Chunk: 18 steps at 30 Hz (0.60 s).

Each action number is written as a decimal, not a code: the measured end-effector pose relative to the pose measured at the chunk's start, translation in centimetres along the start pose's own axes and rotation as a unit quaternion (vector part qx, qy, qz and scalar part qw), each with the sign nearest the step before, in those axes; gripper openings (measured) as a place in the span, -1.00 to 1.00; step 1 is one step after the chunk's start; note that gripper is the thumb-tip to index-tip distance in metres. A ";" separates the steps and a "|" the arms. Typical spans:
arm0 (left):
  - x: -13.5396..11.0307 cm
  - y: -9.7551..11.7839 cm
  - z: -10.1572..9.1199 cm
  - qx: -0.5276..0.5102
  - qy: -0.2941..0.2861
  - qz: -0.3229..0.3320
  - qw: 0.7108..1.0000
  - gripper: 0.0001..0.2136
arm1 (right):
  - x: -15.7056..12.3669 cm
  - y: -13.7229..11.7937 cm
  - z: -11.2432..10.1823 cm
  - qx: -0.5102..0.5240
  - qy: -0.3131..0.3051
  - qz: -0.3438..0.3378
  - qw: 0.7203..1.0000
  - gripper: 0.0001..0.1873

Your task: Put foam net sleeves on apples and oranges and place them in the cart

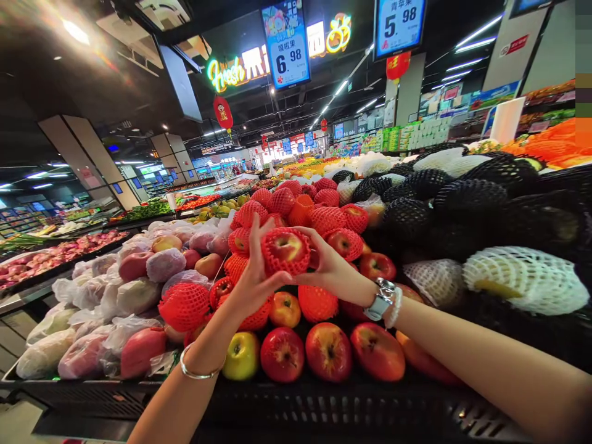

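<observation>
Between my two hands is a red apple [285,248] in a red foam net, its stem end turned toward me. My left hand [253,271] closes on its left side, fingers up and thumb reaching below it. From the right, my right hand [329,264] curves over and under the same apple. Below it lie bare red apples [282,354] in a front row, with a yellow-green apple [240,356] at the left end. More netted apples [281,201] are heaped behind my hands.
Plastic-wrapped apples [139,296] fill the left side. Fruit in black nets [472,191] and a large white-netted fruit [526,279] lie to the right. A black crate edge [324,407] runs along the front. Price screens [285,43] hang overhead.
</observation>
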<state>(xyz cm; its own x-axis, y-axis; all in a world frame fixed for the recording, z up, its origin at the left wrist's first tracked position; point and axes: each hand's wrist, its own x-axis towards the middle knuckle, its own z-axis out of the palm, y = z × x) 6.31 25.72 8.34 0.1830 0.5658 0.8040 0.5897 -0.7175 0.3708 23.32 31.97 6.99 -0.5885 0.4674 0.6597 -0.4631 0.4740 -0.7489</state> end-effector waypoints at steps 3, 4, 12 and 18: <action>-0.3 -0.2 0.8 -0.012 -0.034 -0.028 0.999 -0.02 | -0.2 -0.3 0.2 0.021 0.007 0.003 1.000 -0.22; -0.4 -0.2 1.0 -0.018 -0.029 -0.033 0.999 0.01 | -0.2 -0.3 0.1 0.023 0.010 0.003 1.000 -0.22; 0.0 0.0 0.7 0.079 0.002 -0.016 0.997 -0.08 | -0.3 -0.1 -0.5 0.160 -0.091 0.073 0.980 -0.10; 0.1 0.7 0.4 0.174 0.067 -0.032 0.982 -0.24 | 0.2 0.1 -0.8 0.139 -0.070 0.082 0.985 -0.33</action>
<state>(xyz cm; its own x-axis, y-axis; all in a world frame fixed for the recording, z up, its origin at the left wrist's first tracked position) 7.06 25.45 8.55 0.0452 0.5302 0.8467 0.8341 -0.4864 0.2600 23.71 32.70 7.13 -0.7466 0.4037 0.5288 -0.5065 0.1702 -0.8452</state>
